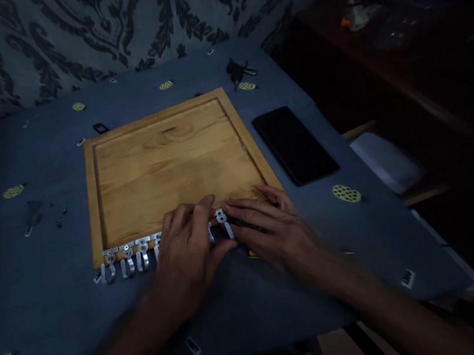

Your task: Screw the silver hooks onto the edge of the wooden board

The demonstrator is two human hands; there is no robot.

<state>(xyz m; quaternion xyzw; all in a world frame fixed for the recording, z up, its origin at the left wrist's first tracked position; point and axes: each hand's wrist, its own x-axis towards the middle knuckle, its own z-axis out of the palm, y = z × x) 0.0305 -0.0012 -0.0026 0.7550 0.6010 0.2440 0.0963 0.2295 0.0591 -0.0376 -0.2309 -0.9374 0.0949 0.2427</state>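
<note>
Blue with printed yellow ovals, the surface [50,300] carries several tiny dark pieces [64,211] on the left. Next, a row of curved silver metal hooks [127,252] runs along the near edge of a flat, framed, light-brown wooden board [165,170] lying mid-surface. Over that row curls the left hand [185,247]; whether its grip grasps anything, I cannot tell. Past the board's far right corner sits a small dark bunch [237,70]. The right hand [274,228] covers the near right corner, fingers beside the rightmost visible hook, its grip too hidden to judge. Furthest right lies a black rectangular phone [296,145].
</note>
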